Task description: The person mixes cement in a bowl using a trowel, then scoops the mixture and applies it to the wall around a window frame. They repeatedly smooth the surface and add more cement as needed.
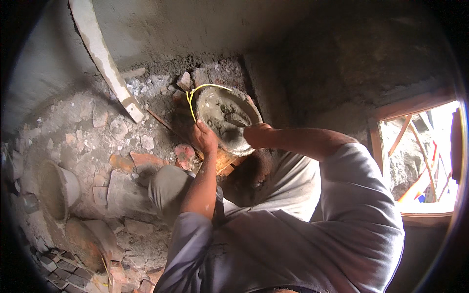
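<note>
A round bucket (pixel 201 105) with wet grey mortar (pixel 222 110) in it stands tilted in front of me by the wall. A yellow wire handle (pixel 189 100) loops over its far left rim. My left hand (pixel 206 138) is closed on the near left rim, beside the lower end of the wire. At the bucket's right side, my right hand (pixel 257 136) is a fist reaching over the rim. A grey, mortar-coated blade like a trowel's (pixel 236 119) shows in the mortar just ahead of its fingers; the handle is hidden in the fist.
Broken bricks (pixel 146 159) and rubble cover the ground to the left. A second, mortar-crusted bucket (pixel 68 188) lies tipped there. A long pale board (pixel 102 58) leans against the plastered wall (pixel 161 34). To the right is a wood-framed opening (pixel 378 151) with daylight.
</note>
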Motion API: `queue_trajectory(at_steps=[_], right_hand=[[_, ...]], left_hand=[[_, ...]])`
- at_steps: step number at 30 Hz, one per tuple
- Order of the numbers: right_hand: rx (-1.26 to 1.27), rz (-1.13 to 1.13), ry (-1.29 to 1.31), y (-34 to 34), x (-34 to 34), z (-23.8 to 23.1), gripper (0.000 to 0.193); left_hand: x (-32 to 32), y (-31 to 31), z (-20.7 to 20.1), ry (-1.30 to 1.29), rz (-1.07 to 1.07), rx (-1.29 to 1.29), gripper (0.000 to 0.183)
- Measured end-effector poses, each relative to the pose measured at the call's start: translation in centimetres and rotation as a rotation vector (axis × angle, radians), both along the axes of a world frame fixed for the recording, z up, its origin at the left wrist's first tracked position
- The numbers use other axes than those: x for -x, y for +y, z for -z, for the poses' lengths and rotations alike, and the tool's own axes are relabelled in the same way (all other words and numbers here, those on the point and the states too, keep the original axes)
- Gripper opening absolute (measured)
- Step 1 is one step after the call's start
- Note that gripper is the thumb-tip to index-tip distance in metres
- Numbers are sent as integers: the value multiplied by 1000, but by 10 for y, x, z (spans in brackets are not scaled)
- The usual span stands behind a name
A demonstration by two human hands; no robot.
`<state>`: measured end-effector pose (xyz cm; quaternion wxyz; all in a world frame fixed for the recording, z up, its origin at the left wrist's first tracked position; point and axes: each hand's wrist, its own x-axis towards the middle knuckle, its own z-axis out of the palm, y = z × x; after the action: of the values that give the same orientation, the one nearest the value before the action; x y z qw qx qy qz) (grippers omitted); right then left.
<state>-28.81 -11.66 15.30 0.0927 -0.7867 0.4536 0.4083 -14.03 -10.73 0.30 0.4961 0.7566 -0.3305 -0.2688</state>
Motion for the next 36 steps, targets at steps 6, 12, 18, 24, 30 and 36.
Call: queue_trajectory(at_steps=[6,12,18,24,30,36], right_hand=[[-90,-251,-5,-52,67,54,10],[-248,-764,38,-89,89,150,5],[-185,-203,-308,-41,90,141,21],[-224,954,-222,-11,15,33,22],[-493,507,-487,2,61,72,22],[-126,-236,-1035,6,59,88,24]], left_hand=[[-2,5,0,-81,-32,30,42],[4,-1,-9,-6,2,9,43],[1,4,0,-99,-50,44,44],[7,3,2,12,-30,22,46],[15,2,-8,24,-17,17,48],[11,3,-9,-5,-32,88,49]])
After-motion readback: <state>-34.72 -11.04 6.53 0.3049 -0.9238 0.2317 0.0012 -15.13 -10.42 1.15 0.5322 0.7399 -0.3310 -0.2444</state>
